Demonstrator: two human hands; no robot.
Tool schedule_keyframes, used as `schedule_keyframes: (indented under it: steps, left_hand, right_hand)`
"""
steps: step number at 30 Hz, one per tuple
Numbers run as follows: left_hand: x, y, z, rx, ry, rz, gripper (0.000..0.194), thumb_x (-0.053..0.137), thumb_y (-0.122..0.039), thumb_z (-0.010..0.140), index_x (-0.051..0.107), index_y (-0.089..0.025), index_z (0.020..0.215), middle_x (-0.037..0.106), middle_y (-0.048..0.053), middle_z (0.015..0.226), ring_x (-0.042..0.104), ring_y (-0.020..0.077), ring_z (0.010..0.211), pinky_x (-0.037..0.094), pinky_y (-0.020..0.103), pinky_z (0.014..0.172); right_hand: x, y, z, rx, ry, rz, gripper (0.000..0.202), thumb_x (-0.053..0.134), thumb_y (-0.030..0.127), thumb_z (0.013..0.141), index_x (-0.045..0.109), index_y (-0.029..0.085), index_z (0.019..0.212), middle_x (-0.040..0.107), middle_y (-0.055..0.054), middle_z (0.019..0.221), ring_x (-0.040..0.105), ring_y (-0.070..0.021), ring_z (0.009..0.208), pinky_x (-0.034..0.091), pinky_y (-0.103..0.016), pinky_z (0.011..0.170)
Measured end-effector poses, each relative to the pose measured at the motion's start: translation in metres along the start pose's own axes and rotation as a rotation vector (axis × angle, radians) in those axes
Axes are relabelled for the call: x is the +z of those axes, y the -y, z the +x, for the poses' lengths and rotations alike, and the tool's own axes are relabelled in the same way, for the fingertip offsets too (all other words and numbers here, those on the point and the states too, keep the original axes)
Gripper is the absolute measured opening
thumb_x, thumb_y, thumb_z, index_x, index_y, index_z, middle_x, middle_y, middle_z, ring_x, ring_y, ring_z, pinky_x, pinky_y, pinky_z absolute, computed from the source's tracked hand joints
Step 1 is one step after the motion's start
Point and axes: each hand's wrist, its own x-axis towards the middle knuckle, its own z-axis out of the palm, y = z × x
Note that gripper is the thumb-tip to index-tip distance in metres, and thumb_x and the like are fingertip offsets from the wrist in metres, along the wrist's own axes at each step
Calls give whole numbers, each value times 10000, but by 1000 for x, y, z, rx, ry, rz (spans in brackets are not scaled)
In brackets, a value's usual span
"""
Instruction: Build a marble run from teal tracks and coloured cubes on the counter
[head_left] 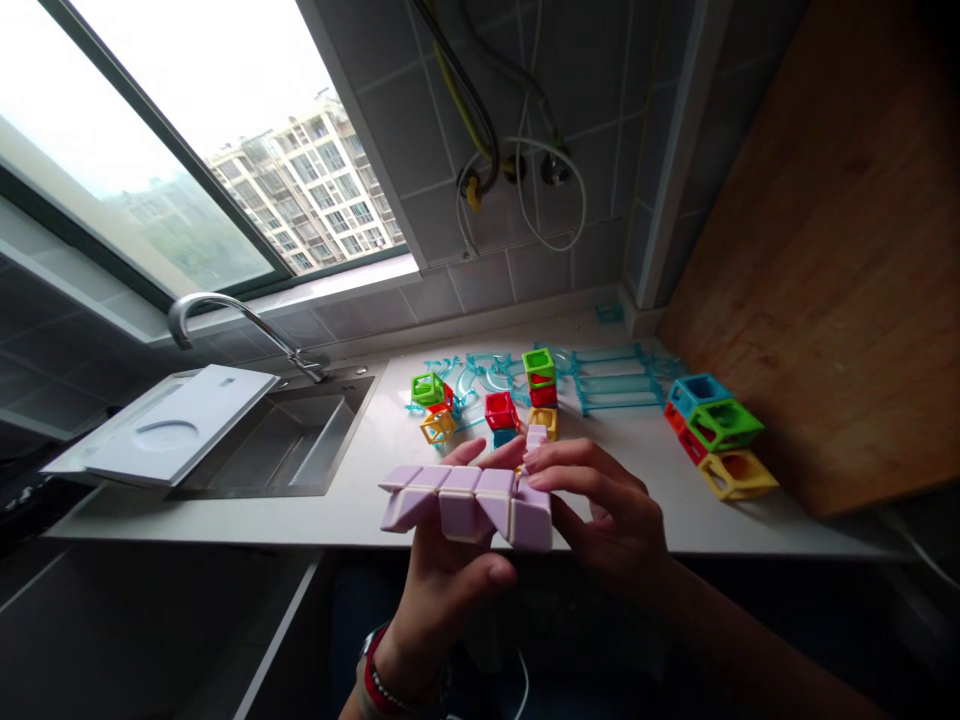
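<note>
A lilac snake puzzle (459, 490) made of wedge-shaped segments is held up in front of the counter's edge. My left hand (450, 570) supports it from below and behind, with fingertips showing past its far side and the thumb sticking out clear of it. On the right end, the fingers of my right hand (600, 490) grip the puzzle beside a part that stands up. The right thumb is mostly hidden behind the segments. Just beyond the puzzle stand a red block frame (501, 410) and a yellow block frame (544, 423).
The white counter (360, 518) carries green, red and yellow frame stacks (427, 388), turquoise track pieces (619, 375), and another stack (724, 425) by a wooden board (840, 250). To the left are a sink (300, 450), a faucet (247, 315) and a white panel (184, 420).
</note>
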Motion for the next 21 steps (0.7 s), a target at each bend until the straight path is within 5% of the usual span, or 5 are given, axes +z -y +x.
schedule_keyframes:
  steps: [4, 10, 16, 21]
  left_hand:
    - [0, 0, -2, 54, 72, 59, 675, 781, -324, 915, 464, -367, 1509, 608, 100, 1510, 467, 363, 1479, 342, 567, 1232]
    - [7, 2, -2, 68, 90, 57, 854, 846, -384, 845, 411, -357, 1579, 418, 110, 1662, 389, 360, 1526, 370, 485, 1236]
    - [12, -1, -15, -154, -132, -57, 665, 871, -450, 793, 642, -312, 1401, 683, 81, 1366, 630, 299, 1275, 520, 376, 1079]
    - [18, -10, -13, -241, -226, -142, 473, 889, -333, 773, 748, -293, 1223, 745, 58, 1221, 710, 261, 1087, 597, 352, 927]
  right_hand:
    - [-2, -1, -1, -32, -9, -5, 412, 697, -19, 888, 743, 278, 1170, 697, -56, 1159, 687, -250, 1110, 559, -462, 1018]
    - [-5, 3, 0, -108, -35, -40, 459, 698, -32, 876, 740, 301, 1188, 690, -59, 1177, 685, -278, 1162, 560, -516, 1049]
    - [-13, 6, -1, -146, -24, -178, 577, 703, -38, 870, 724, 381, 1266, 687, -54, 1197, 666, -292, 1201, 512, -572, 1116]
    - [-26, 9, 5, -219, 78, -305, 622, 725, -10, 859, 691, 384, 1339, 685, -57, 1268, 630, -312, 1269, 444, -592, 1178]
